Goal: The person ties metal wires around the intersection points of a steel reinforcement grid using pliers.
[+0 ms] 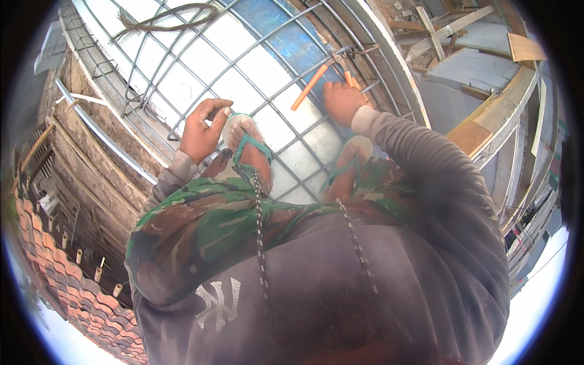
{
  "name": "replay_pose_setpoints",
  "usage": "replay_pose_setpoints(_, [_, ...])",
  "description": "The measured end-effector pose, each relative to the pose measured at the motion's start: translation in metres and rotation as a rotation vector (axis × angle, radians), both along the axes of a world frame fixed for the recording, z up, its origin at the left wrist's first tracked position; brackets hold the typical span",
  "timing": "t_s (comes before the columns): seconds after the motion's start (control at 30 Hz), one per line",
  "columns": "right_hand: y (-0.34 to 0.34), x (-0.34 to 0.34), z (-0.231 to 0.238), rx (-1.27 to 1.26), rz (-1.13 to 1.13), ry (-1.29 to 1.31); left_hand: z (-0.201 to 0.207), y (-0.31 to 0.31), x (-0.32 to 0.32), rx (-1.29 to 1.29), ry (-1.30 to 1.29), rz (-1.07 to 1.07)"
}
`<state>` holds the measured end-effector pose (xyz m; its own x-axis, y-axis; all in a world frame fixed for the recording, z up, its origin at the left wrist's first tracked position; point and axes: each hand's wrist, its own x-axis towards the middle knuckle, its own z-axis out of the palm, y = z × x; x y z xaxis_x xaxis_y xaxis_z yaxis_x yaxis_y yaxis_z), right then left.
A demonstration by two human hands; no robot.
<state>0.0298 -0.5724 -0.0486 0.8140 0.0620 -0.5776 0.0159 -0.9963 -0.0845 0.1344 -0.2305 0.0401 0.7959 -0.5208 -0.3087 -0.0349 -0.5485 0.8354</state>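
Note:
My right hand (345, 102) is closed on a pair of pincers with orange handles (309, 88). The handles are spread, one standing out to the left of my fist. The pincers' metal head rests at a crossing of the rebar mesh (266, 97), near its right edge. Farther left, my left hand (204, 129) is held over the mesh beside my left foot (249, 143). Its thumb and forefinger come together at the tips, and whatever is between them is too small to make out. A bundle of thin tie wire (167, 21) lies on the mesh at the far left.
Under the mesh are white sheets (210, 67) and a blue panel (277, 30). My feet, in green-strapped sandals, stand on the mesh. Formwork boards (486, 131) and timber scraps (429, 33) lie to the right. A drop with bamboo poles and roof tiles (73, 274) is at left.

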Motion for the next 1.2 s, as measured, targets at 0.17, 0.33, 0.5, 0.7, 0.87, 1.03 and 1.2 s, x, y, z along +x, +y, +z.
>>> replay_pose_setpoints(0.17, [0.0,0.028,0.085,0.529,-0.058,0.146,0.064,-0.041,0.036,0.011,-0.303,-0.41])
replay_pose_setpoints(0.33, [-0.006,0.077,0.177,1.033,0.075,-0.237,0.081,-0.102,0.073,-0.144,-0.799,-0.677])
replay_pose_setpoints(0.5, [-0.041,0.085,0.228,1.242,-0.459,-0.353,0.15,-0.154,0.08,-0.157,-0.372,-0.565])
replay_pose_setpoints(0.7, [-0.041,0.071,0.251,0.806,-0.468,-0.812,0.176,-0.192,0.091,-0.175,-0.151,-0.258])
replay_pose_setpoints(0.87, [-0.058,0.07,0.241,0.709,-0.267,-1.178,0.188,-0.217,0.094,-0.11,-0.249,-0.406])
replay_pose_setpoints(1.03, [-0.068,0.07,0.252,0.464,-0.078,-1.141,0.188,-0.224,0.1,-0.068,-0.4,-0.511])
replay_pose_setpoints(1.2, [-0.074,0.086,0.269,0.495,-0.108,-0.612,0.156,-0.209,0.118,-0.081,-0.916,-0.846])
